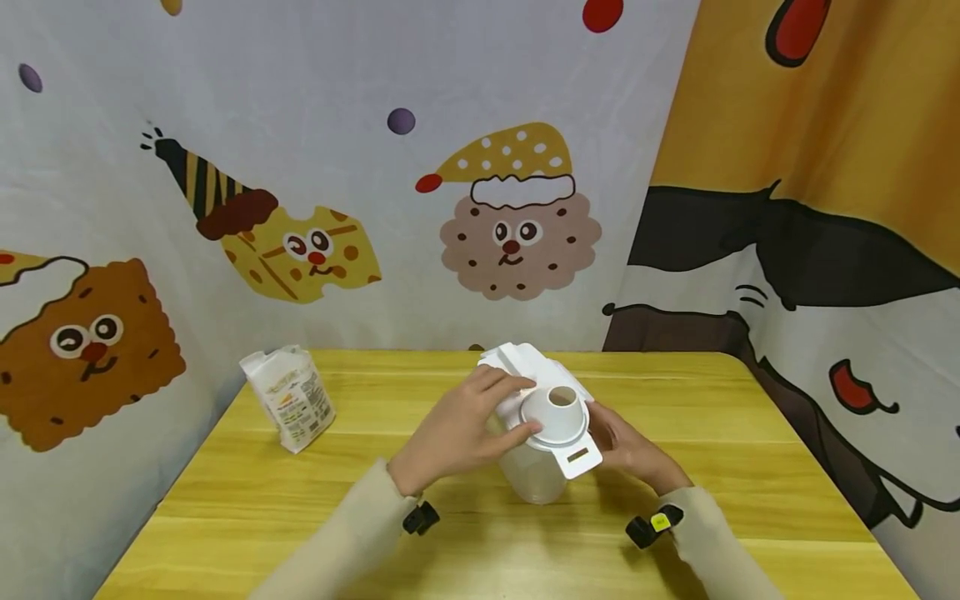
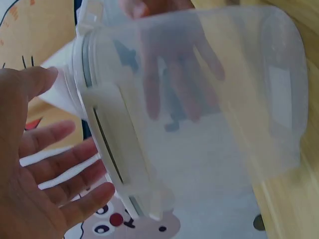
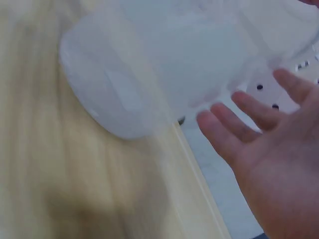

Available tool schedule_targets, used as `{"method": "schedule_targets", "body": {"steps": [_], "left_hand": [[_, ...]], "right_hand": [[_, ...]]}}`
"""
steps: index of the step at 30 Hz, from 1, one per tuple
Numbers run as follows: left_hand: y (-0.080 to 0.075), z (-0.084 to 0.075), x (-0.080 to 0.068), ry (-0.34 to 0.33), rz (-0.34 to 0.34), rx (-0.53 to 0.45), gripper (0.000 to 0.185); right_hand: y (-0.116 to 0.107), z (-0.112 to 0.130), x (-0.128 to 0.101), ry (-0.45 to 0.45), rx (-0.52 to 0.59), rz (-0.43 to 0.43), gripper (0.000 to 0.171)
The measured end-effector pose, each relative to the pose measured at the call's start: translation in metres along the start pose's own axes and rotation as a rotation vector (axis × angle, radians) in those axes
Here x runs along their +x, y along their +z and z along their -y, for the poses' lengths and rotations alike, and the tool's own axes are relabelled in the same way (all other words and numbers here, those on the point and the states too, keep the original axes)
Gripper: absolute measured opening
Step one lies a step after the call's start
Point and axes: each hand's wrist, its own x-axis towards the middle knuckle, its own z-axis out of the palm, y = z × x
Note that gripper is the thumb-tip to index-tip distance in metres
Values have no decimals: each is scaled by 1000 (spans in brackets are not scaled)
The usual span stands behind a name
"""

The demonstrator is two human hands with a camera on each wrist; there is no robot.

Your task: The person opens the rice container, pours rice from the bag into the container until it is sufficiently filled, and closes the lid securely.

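A translucent plastic container (image 1: pixel 536 477) stands at the middle of the yellow wooden table (image 1: pixel 300 517). A white funnel (image 1: pixel 558 412) sits in its white top, and a white flap (image 1: pixel 521 360) stands open behind. My left hand (image 1: pixel 465 429) lies against the funnel's left side, fingers above and thumb below. In the left wrist view the left hand (image 2: pixel 45 189) is spread with straight fingers beside the container's rim (image 2: pixel 114 149). My right hand (image 1: pixel 626 450) rests flat by the container's right wall. In the right wrist view its fingers (image 3: pixel 234 134) are straight, close to the container (image 3: pixel 129 89).
A white printed bag (image 1: pixel 288 398) stands at the table's back left. Cartoon-print curtains (image 1: pixel 480 208) close in the table at the back and on both sides. The table's near edge lies below my forearms.
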Motion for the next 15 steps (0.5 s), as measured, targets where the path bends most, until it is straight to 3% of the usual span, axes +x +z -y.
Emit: {"method": "schedule_targets", "body": {"steps": [6,10,15], "left_hand": [[-4,10,0,46,67,17,44],[-4,9,1,44,56,33,42],[0,5,0,49,-16,76,41]], "right_hand": [[24,3,-5,28,-226,-185,105],[28,1,-3,-5,-266,-212,103],[22,0,-2,20,-293,-213,97]]}}
